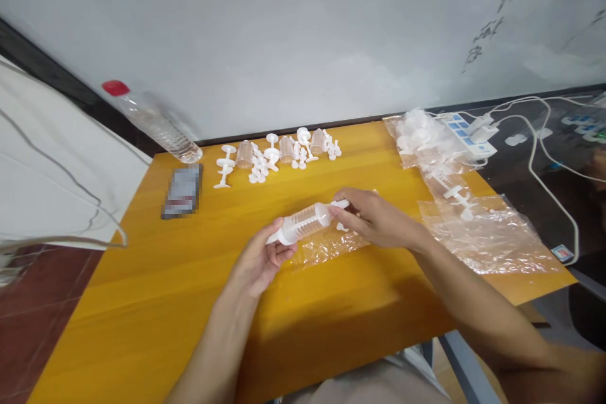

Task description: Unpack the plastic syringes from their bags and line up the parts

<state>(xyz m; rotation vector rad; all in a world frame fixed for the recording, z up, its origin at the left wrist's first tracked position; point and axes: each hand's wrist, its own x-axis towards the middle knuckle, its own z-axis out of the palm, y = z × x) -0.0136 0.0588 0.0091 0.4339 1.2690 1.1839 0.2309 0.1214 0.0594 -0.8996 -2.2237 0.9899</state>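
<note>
A large plastic syringe [306,223], with a clear ridged barrel and white ends, is held slantwise above the wooden table [189,303]. My left hand [263,255] is closed round its lower left end. At the upper right end, my right hand [379,219] pinches the white plunger part [340,203] between thumb and fingers. Beneath the syringe lies a clear plastic bag [326,247], and a small white piece [341,227] shows close to my right fingers.
Toward the back stand clear cups [245,154] among white plungers [226,167] and small white nozzles [258,170]. A water bottle [163,129] and phone [182,191] are at left. On the right are bagged white parts [421,139], flat bags [492,237] and a power strip [468,136] with cables.
</note>
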